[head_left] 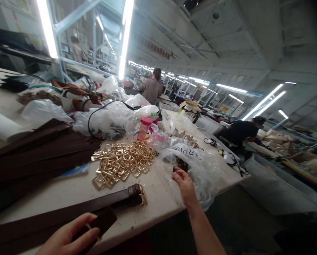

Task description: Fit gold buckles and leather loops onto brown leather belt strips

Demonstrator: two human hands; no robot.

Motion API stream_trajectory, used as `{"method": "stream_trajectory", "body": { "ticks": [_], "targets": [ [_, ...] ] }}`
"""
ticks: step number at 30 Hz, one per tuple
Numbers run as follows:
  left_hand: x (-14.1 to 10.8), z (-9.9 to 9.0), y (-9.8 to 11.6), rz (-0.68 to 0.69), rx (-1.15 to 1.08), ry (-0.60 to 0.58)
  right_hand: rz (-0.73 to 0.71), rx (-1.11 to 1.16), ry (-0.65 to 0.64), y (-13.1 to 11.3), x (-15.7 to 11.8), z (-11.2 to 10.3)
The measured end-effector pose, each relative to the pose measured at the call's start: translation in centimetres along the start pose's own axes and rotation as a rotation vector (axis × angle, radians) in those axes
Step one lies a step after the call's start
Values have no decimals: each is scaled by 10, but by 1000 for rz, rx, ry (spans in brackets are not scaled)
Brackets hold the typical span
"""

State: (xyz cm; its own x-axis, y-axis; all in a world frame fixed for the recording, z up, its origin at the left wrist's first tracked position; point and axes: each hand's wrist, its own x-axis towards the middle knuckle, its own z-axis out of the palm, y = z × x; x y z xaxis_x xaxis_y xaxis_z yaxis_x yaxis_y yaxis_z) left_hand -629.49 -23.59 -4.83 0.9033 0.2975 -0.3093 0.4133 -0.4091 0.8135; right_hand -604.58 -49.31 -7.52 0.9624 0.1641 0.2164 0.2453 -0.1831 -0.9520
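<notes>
My left hand [73, 232] is closed on a dark brown leather belt strap [106, 221]. A bit of gold metal, probably a buckle, shows between its thumb and fingers. My right hand [184, 182] pinches a small dark brown piece [174, 169], which looks like a belt loop, over an opened clear plastic bag [204, 177]. Inside that bag are more dark brown pieces [182, 164]. Beyond my left hand, a finished-looking brown belt [94, 205] lies on the table with a gold buckle [142, 194] at its end. A heap of gold buckles [123, 161] sits behind it.
Dark brown leather strips [41, 148] are stacked at the left. Plastic bags [107, 118], a pink-lidded bottle [144, 129] and glasses [210, 142] lie on the table [158, 202]. A large plastic bin [283, 187] stands right. Two people work farther off.
</notes>
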Motion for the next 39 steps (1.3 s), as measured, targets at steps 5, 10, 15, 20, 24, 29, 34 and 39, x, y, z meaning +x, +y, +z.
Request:
{"method": "stream_trajectory", "body": {
  "ticks": [5,10,15,20,24,29,34,39],
  "targets": [
    [-8,-8,44,111,-50,21,277,645,-462,-57,-89,79],
    [-22,-11,40,145,-36,140,278,659,-568,-84,-134,122],
    [-32,-9,26,131,-48,160,71,397,-579,-80,-140,122],
    [-31,-6,22,113,-25,111,-384,26,-373,-70,-144,121],
    [-24,-7,11,89,-46,114,-721,-233,-406,-69,-143,127],
    [-24,-10,2,57,-36,102,-664,-226,-478,-73,-133,130],
    [-33,-12,10,94,-31,175,-59,195,-520,-75,-128,130],
    [-35,-9,13,65,82,191,432,650,-521,-69,-140,143]
  ]
}}
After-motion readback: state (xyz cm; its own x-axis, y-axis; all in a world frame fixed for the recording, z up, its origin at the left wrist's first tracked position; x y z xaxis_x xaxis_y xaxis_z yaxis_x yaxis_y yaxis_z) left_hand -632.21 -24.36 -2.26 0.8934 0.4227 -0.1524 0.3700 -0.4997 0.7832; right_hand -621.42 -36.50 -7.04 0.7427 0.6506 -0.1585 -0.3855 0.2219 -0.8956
